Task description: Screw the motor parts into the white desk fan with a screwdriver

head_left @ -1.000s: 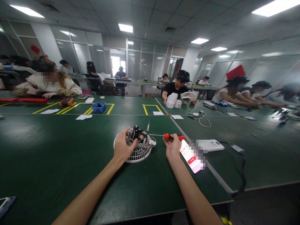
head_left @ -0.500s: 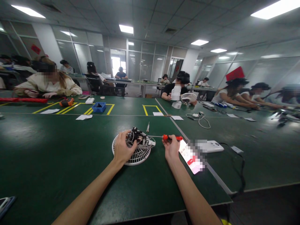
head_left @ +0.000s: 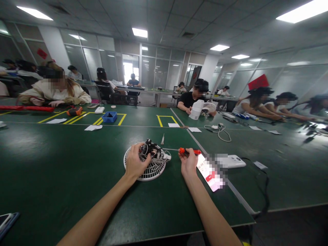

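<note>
We had left fingers [head_left: 146,161] clamped around black mechanism [head_left: 148,147] atop white fan grille [head_left: 151,173] | our right fingers [head_left: 182,158] gripped red screwdriver [head_left: 182,150], shank toward mechanism, tip contact unclear | grille lay on green surface [head_left: 77,164] | small pointed piece [head_left: 162,139] lay just beyond | lit phone [head_left: 208,172] sat near right fingers | blue bin [head_left: 109,120] stood farther left

A green tabletop [head_left: 64,164] fills the lower frame. Right of centre, a lit smartphone [head_left: 207,173] lies near a white device [head_left: 236,161]; farther up is a looped white cable [head_left: 220,130]. Left of centre sits a blue bin [head_left: 109,119]. A tilted red sheet [head_left: 258,82] shows upper right.
</note>
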